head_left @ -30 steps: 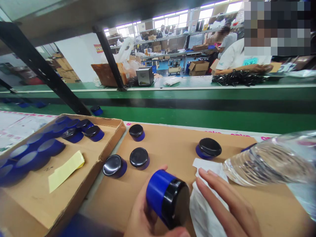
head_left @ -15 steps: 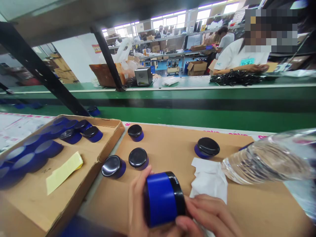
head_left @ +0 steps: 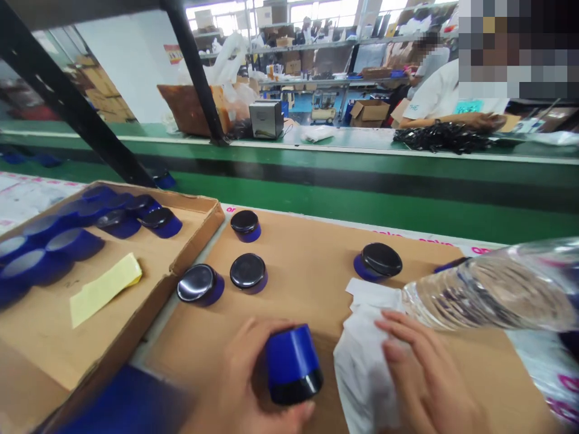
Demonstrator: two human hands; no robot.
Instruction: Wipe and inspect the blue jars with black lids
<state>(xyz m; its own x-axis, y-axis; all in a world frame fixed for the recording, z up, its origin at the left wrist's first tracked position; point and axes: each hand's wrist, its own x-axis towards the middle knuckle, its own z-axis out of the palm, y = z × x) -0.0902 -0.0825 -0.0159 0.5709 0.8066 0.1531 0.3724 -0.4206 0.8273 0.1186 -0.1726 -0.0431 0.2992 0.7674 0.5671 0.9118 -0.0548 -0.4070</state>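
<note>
My left hand (head_left: 239,386) is wrapped round a blue jar with a black lid (head_left: 292,364), held tilted with the lid toward me just above the cardboard sheet (head_left: 307,283). My right hand (head_left: 425,374) lies beside it on a white cloth (head_left: 366,355), fingers curled over the cloth and gripping it. Several more blue jars with black lids stand on the sheet: one (head_left: 199,284) near the tray's corner, one (head_left: 248,272) beside it, and one (head_left: 377,262) further right.
A cardboard tray (head_left: 190,253) at left holds several blue jars and a yellow slip (head_left: 105,289). A clear plastic bottle (head_left: 493,295) juts in from the right. Beyond runs a green conveyor (head_left: 362,205), with a person in white seated across it.
My left hand turned the jar and lowered it toward me. My right hand left the jar and closed on the white cloth. The view tipped down slightly.
</note>
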